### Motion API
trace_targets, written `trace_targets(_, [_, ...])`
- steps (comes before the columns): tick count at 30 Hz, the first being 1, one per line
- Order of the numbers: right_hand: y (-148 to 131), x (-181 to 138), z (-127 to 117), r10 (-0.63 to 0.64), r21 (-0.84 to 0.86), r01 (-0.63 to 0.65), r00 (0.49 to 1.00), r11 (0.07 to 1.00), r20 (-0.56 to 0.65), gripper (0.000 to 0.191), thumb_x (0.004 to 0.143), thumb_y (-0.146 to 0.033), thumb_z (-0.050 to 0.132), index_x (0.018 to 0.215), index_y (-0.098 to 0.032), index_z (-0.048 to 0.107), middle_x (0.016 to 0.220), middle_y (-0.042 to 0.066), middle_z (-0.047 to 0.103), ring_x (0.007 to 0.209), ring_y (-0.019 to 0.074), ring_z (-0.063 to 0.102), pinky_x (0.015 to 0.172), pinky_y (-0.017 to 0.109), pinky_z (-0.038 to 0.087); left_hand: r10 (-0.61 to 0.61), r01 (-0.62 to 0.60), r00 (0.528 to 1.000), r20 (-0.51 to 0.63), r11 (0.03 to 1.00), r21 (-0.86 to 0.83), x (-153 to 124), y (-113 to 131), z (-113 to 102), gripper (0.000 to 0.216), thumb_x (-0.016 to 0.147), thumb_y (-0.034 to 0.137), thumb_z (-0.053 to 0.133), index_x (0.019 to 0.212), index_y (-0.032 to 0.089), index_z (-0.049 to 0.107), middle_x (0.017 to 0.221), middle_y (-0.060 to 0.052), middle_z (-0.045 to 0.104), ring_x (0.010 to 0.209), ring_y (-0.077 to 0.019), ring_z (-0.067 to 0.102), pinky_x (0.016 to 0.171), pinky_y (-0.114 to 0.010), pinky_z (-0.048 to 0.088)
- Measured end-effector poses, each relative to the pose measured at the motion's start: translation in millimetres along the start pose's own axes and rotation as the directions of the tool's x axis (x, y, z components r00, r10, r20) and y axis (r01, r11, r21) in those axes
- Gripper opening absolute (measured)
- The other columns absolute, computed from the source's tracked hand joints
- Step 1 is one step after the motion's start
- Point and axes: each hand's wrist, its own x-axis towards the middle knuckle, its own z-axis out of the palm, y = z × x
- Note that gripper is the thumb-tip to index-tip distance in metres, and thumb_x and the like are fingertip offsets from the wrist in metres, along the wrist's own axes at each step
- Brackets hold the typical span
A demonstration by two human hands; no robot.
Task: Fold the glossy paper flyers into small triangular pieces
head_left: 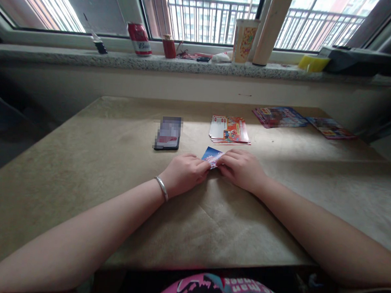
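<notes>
A small blue paper piece [211, 154] with pale printing is held between my two hands, low over the table. My left hand [188, 173], with a silver bangle at the wrist, pinches its near left edge. From the other side my right hand [242, 168] grips its right part between thumb and fingers. Both hands cover much of the paper, so its full shape is hidden. Just beyond them lies a stack of red and white printed leaflets [229, 129]. A phone [168, 134] with a blurred screen rests to the left of the stack.
Blue and red printed leaflets [280, 117] and another such pile [331, 128] lie at the table's back right. Along the window sill [186, 66] stand a red can [140, 39], a red bottle [169, 46], a patterned cup [245, 42] and a yellow object [313, 63].
</notes>
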Motion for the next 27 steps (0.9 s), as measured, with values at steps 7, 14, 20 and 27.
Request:
trace_targets(7, [-9, 2, 1, -0.007, -0.014, 0.007, 0.999, 1.0, 0.035, 0.015, 0.087, -0.027, 0.053, 0.084, -0.023, 0.067, 0.086, 0.004, 0.071, 0.086, 0.0201, 0.058, 0.074, 0.032, 0.04, -0.005, 0.009, 0.999, -0.047, 0.996, 0.084, 1, -2, -1, 0.026, 0.095, 0.023, 0.043, 0.075, 0.017, 0.059, 0.066, -0.001, 0.065, 0.06, -0.0126, 0.061, 0.078, -0.03, 0.052])
trace_targets(14, [-21, 7, 3, 0.141, -0.006, -0.142, 0.984, 0.99, -0.106, 0.009, 0.082, -0.02, 0.056, 0.076, -0.022, 0.063, 0.08, 0.004, 0.069, 0.085, 0.0214, 0.057, 0.077, 0.033, 0.042, -0.017, 0.023, 0.994, -0.104, 0.998, 0.061, 3, 1, -4, 0.024, 0.096, 0.026, 0.045, 0.082, 0.018, 0.062, 0.077, 0.0, 0.068, 0.073, -0.0126, 0.063, 0.106, -0.041, 0.041])
trace_targets(20, [-22, 8, 2, 0.127, -0.027, -0.131, 0.986, 0.991, -0.112, 0.008, 0.079, -0.019, 0.056, 0.075, -0.022, 0.062, 0.081, 0.004, 0.07, 0.084, 0.022, 0.057, 0.076, 0.034, 0.043, -0.047, 0.063, 0.985, -0.164, 0.994, 0.093, 4, 5, -9, 0.021, 0.095, 0.028, 0.049, 0.081, 0.023, 0.065, 0.079, 0.003, 0.07, 0.084, -0.0151, 0.061, 0.113, -0.046, 0.03])
trace_targets(27, [-12, 1, -5, 0.066, -0.087, -0.079, 0.988, 0.993, -0.136, 0.013, 0.083, -0.019, 0.051, 0.079, -0.022, 0.063, 0.081, 0.004, 0.069, 0.083, 0.0208, 0.058, 0.078, 0.033, 0.045, -0.055, 0.075, 0.979, -0.196, 0.993, 0.096, 1, 4, -14, 0.018, 0.093, 0.03, 0.053, 0.08, 0.026, 0.064, 0.08, 0.006, 0.071, 0.091, -0.0156, 0.058, 0.11, -0.041, 0.029])
